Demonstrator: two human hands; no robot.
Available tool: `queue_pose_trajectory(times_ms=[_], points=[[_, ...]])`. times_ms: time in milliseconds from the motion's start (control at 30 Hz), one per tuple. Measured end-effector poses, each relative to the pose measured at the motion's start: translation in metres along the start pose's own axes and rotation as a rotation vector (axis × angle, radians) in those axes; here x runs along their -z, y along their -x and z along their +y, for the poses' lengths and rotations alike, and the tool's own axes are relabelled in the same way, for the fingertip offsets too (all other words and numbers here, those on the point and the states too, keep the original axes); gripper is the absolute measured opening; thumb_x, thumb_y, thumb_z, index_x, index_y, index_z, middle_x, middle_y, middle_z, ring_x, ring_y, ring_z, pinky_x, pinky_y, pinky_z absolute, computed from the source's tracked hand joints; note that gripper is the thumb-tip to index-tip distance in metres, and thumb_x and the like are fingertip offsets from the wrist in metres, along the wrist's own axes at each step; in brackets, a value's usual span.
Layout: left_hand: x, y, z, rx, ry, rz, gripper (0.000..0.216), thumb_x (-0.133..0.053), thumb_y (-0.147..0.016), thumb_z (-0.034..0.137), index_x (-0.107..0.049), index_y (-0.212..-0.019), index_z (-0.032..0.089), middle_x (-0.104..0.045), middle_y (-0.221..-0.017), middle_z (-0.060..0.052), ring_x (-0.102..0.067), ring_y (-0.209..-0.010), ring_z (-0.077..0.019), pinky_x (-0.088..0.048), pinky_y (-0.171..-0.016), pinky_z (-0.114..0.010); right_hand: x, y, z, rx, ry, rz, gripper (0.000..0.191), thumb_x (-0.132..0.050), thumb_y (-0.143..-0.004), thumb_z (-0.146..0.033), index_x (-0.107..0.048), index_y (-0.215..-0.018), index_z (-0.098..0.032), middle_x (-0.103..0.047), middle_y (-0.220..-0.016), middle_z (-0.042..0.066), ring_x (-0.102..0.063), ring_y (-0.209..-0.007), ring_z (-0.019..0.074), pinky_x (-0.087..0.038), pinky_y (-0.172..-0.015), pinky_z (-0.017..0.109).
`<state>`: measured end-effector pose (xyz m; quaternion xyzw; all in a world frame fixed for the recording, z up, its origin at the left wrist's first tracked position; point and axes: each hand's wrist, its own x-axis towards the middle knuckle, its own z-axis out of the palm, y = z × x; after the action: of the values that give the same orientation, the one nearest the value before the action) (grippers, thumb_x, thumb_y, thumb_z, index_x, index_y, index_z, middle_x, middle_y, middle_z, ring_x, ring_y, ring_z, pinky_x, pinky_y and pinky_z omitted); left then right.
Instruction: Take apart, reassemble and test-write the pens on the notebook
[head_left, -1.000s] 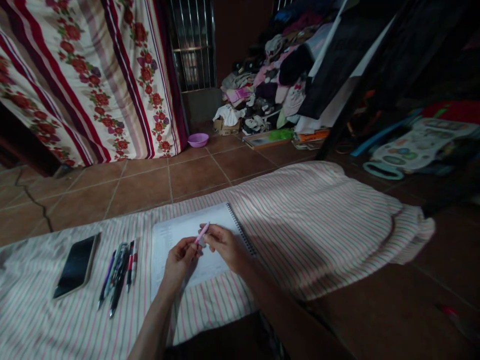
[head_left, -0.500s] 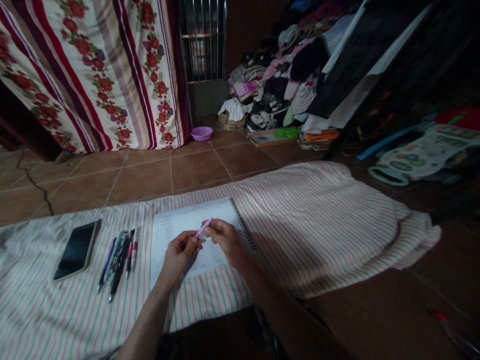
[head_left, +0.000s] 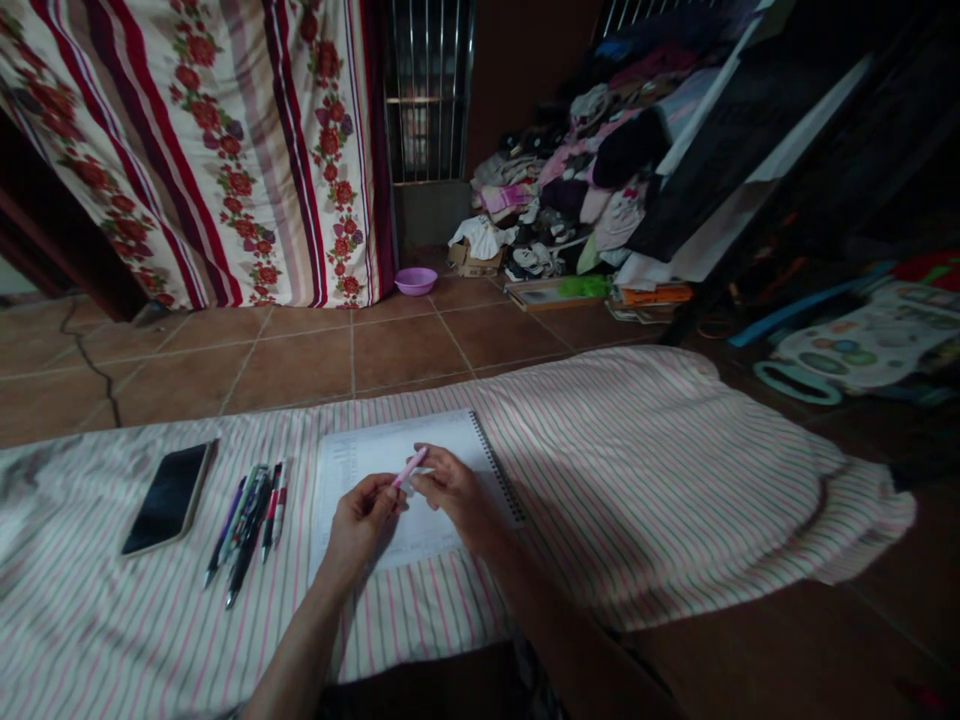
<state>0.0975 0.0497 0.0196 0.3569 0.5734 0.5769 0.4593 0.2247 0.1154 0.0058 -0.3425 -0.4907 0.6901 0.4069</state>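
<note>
**A:** Where is the pink pen point(head_left: 410, 466) now?

**B:** It is in the air just above the spiral notebook point(head_left: 360, 455), between both hands. Its upper tip points to about 1 o'clock.

**A:** How do the fingers stand?

**B:** The left hand point(head_left: 361, 520) pinches the lower end, with thumb and fingertips pressed together. The right hand point(head_left: 452, 490) pinches the barrel higher up in the same way, and its other fingers are curled.

**A:** How will it handle, do you think?

**B:** I judge it very light, thin and stiff. The smooth plastic barrel could slip or roll. A soft pinch at the middle of the barrel seems enough. The 2 ends look like small parts, so I would not press hard there.

**A:** What lies around it?

**B:** At 9 o'clock from the notebook there is a row of other pens point(head_left: 251, 520), close together. Farther at 9 o'clock is a dark phone point(head_left: 169, 497), screen up. All rest on a striped cloth point(head_left: 637, 470) over the tiled floor point(head_left: 405, 345). Far at 12 o'clock stands a purple bowl point(head_left: 415, 281).
</note>
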Motion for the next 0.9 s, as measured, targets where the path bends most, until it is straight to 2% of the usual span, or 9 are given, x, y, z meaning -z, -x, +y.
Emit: queue_pose_trajectory(times_ms=[133,333,467,567,667,900], points=[[0.003,0.009,0.003,-0.018,-0.003,0.014,0.030,-0.069,-0.060,0.039,-0.064,-0.077,0.015,-0.064,-0.061,-0.002,-0.054,-0.052,-0.0120,-0.040,-0.053,-0.024,-0.007,0.013,-0.010,-0.024,-0.003,-0.080,0.050,-0.070,-0.061,-0.026,-0.052,-0.107,-0.020,-0.062,-0.101,0.008,-0.053,-0.062,0.0095,-0.032,-0.047,0.021],[0.002,0.039,0.026,-0.093,-0.053,-0.026,0.028,-0.064,-0.065,0.038,-0.063,-0.079,0.014,-0.063,-0.062,-0.001,-0.054,-0.054,-0.0123,-0.038,-0.051,-0.024,-0.021,0.047,-0.034,0.003,-0.081,-0.043,0.055,-0.073,-0.060,-0.031,-0.051,-0.109,-0.021,-0.061,-0.099,0.007,-0.057,-0.064,0.0122,-0.030,-0.047,0.022],[0.002,0.070,0.046,-0.115,-0.020,-0.005,0.029,-0.064,-0.065,0.038,-0.062,-0.082,0.014,-0.065,-0.066,-0.002,-0.056,-0.056,-0.0129,-0.039,-0.053,-0.024,-0.025,0.077,-0.055,0.062,-0.067,-0.033,0.052,-0.073,-0.062,-0.033,-0.054,-0.109,-0.022,-0.061,-0.103,0.008,-0.058,-0.066,0.0125,-0.031,-0.048,0.022],[0.002,0.096,0.061,-0.135,0.003,-0.016,0.030,-0.065,-0.063,0.037,-0.061,-0.082,0.014,-0.065,-0.064,-0.002,-0.055,-0.054,-0.0123,-0.039,-0.053,-0.024,-0.031,0.104,-0.067,0.091,-0.046,-0.083,0.047,-0.073,-0.063,-0.031,-0.059,-0.106,-0.021,-0.061,-0.105,0.008,-0.057,-0.067,0.0110,-0.031,-0.049,0.021],[0.003,0.124,0.073,-0.156,-0.024,-0.050,0.031,-0.065,-0.063,0.037,-0.062,-0.083,0.013,-0.064,-0.063,-0.001,-0.055,-0.055,-0.0123,-0.038,-0.052,-0.024,-0.040,0.133,-0.073,0.101,-0.071,-0.077,0.042,-0.073,-0.064,-0.032,-0.062,-0.102,-0.020,-0.063,-0.098,0.006,-0.057,-0.065,0.0106,-0.030,-0.048,0.020],[0.007,0.182,0.082,-0.184,-0.077,-0.089,0.028,-0.064,-0.065,0.038,-0.063,-0.079,0.013,-0.065,-0.068,-0.003,-0.056,-0.056,-0.0124,-0.038,-0.053,-0.024,-0.054,0.191,-0.082,0.131,-0.097,-0.018,0.041,-0.072,-0.064,-0.035,-0.064,-0.102,-0.022,-0.063,-0.092,0.004,-0.059,-0.066,0.0112,-0.030,-0.047,0.020]])
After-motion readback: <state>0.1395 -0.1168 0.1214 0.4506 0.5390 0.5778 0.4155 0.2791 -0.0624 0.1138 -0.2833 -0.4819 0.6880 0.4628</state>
